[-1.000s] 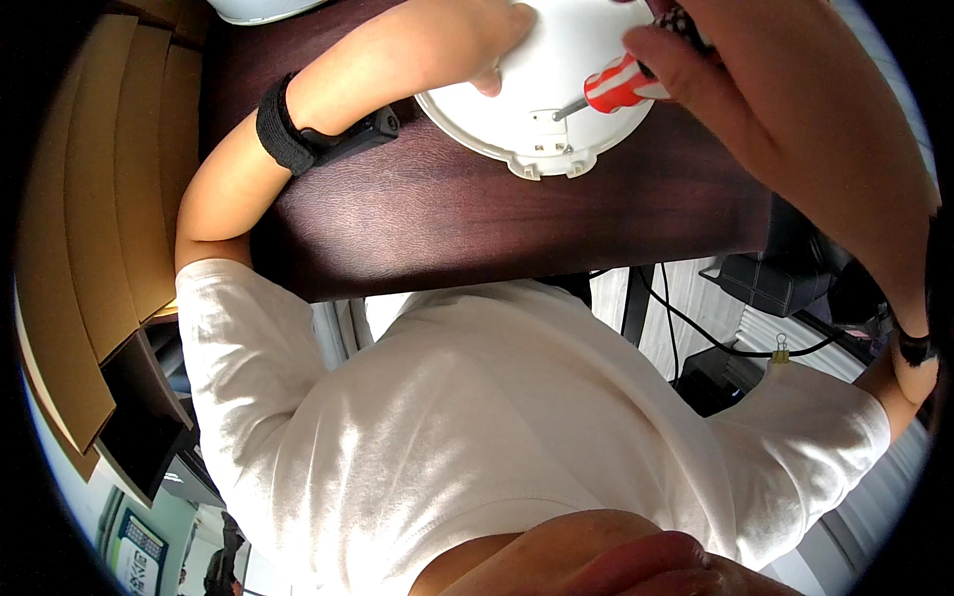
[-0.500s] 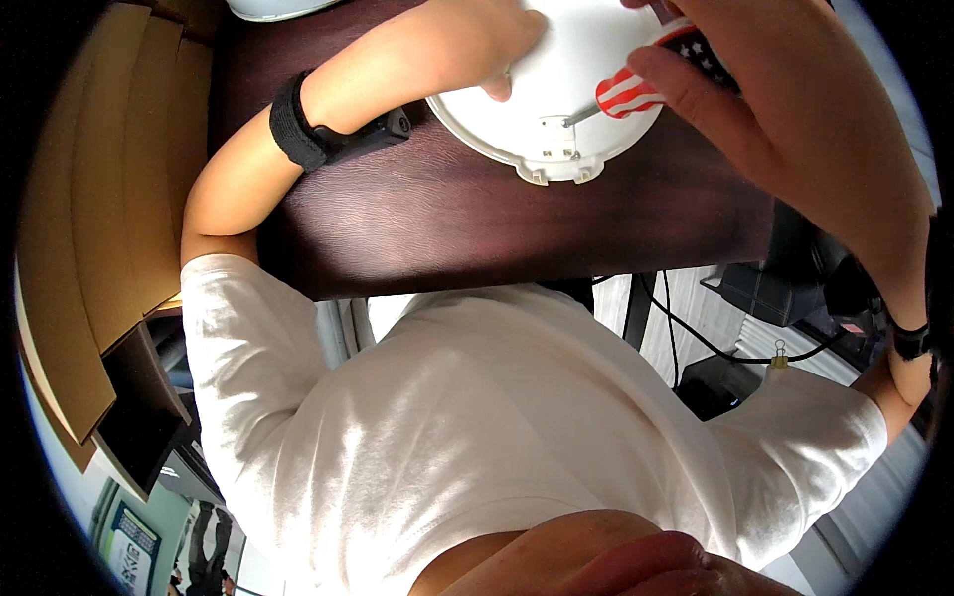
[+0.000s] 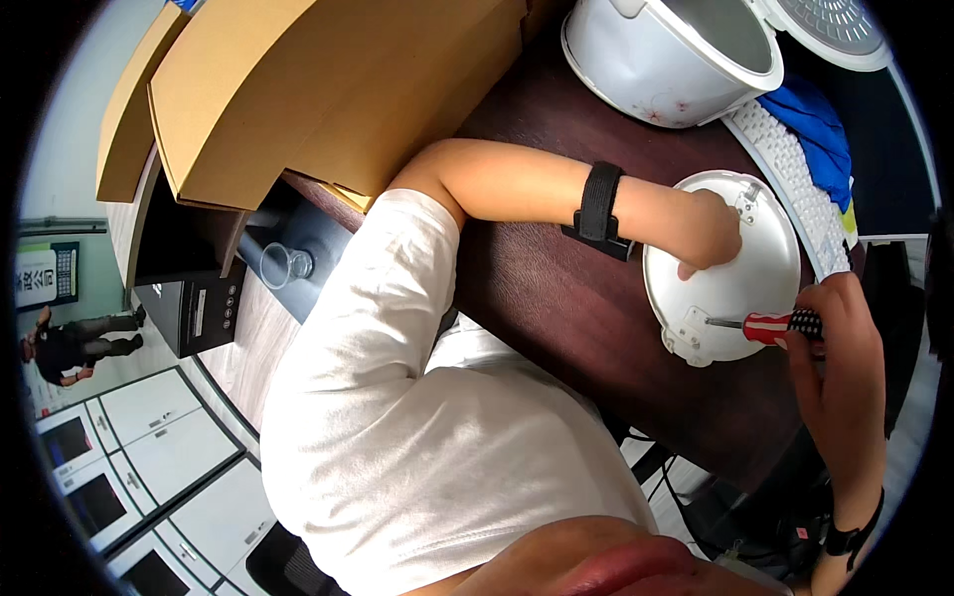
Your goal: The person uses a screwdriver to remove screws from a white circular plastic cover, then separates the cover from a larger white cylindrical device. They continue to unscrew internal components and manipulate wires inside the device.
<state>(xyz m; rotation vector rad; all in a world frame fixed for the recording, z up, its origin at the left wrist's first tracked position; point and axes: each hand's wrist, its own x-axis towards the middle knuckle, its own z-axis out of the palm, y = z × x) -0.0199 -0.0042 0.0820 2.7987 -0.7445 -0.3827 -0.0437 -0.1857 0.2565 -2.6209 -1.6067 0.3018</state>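
Note:
A round white plastic lid (image 3: 760, 283) with small metal fittings lies on the dark table. My left hand (image 3: 711, 230) is closed and rests on the lid's upper middle. Its fingertips are mostly hidden, so I cannot see whether anything is in them. My right hand (image 3: 845, 333) is closed around the striped red-and-white handle, dark with stars at its end, of a screwdriver (image 3: 765, 327). The metal shaft reaches left across the lid, its tip at the small white bracket (image 3: 693, 333) near the lid's lower edge.
Behind the lid stands a white rice cooker (image 3: 636, 65) with its top raised. A white bumpy strip (image 3: 790, 174) and blue cloth (image 3: 813, 129) lie beyond the lid. A cardboard box (image 3: 328, 89) is at the left, near a clear glass (image 3: 283, 264). Far left, another person (image 3: 84, 348) is visible.
The view has swung left and tilted, bringing in the rice cooker, the glass and the room behind. My left hand stays on the lid; the screwdriver tip remains at the bracket.

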